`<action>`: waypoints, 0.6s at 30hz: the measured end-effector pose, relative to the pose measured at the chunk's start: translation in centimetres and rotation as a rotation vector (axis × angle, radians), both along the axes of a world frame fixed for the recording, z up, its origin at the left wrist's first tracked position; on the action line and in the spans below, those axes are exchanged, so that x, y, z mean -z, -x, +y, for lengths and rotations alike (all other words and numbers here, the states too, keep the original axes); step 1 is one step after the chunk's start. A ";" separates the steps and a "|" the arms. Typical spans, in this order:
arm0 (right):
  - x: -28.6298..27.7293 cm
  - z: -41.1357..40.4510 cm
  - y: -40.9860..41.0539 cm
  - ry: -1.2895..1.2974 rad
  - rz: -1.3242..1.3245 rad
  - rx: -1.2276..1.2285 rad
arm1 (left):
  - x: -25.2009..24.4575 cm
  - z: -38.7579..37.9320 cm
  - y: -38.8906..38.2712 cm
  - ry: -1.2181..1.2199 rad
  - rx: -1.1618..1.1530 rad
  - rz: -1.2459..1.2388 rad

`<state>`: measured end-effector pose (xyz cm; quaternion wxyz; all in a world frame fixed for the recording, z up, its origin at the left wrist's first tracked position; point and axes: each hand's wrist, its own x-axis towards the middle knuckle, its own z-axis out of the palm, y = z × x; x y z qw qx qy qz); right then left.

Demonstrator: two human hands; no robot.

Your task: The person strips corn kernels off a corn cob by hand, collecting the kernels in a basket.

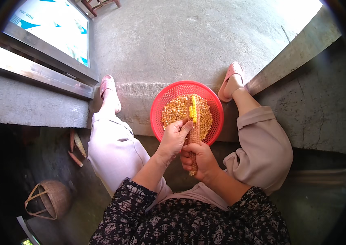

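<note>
Between my hands is a long corn cob [194,133], mostly stripped, with a short band of yellow kernels [193,107] left on its far half. My right hand [202,160] wraps around the cob's near end. My left hand [173,137] grips the cob's left side farther up, its thumb pressed at the lower end of the kernel band. Below the cob's far end stands a round red plastic colander [155,118] holding a heap of loose corn kernels [175,107]. Both hands partly cover the colander's near rim.
Bare cobs [76,147] lie on the dark floor at the left, near a wicker basket [53,199] with a handle. A metal door frame [50,78] stands at the left. My feet in pink slippers [233,72] flank the colander on a concrete step [134,113].
</note>
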<state>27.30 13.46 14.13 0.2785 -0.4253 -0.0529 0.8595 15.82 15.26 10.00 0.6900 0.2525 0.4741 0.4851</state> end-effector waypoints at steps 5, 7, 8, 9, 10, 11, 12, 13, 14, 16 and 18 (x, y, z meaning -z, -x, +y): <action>0.1 0.0 -0.1 0.001 0.014 0.001 | 1.1 -0.1 0.0 0.018 -0.077 -0.057; 0.2 0.0 0.1 -0.006 0.010 0.004 | 1.4 0.1 0.0 0.085 -0.184 -0.165; 0.1 0.0 0.1 -0.005 0.011 0.005 | 1.5 0.0 0.2 0.086 -0.184 -0.164; 0.3 0.1 0.0 0.002 0.001 0.008 | 0.6 0.3 0.3 0.150 -0.143 -0.175; 0.2 0.1 0.0 0.007 -0.003 0.005 | -0.3 0.6 0.5 0.211 -0.108 -0.182; 0.1 0.0 0.0 0.008 -0.003 0.006 | -0.8 0.7 0.5 0.212 -0.108 -0.181; 0.1 -0.1 0.1 -0.001 -0.019 0.002 | -1.3 0.8 0.5 0.213 -0.105 -0.146; 0.0 -0.2 0.2 -0.011 -0.036 -0.002 | -1.5 0.9 0.5 0.213 -0.103 -0.111; 0.0 -0.3 0.2 -0.011 -0.035 -0.004 | -1.2 0.9 0.4 0.213 -0.105 -0.111; 0.0 -0.3 0.3 -0.016 -0.035 -0.027 | 0.0 0.8 0.3 0.152 -0.133 -0.077; 0.0 -0.4 0.4 -0.017 -0.032 -0.030 | 0.7 0.7 0.4 0.160 -0.135 -0.043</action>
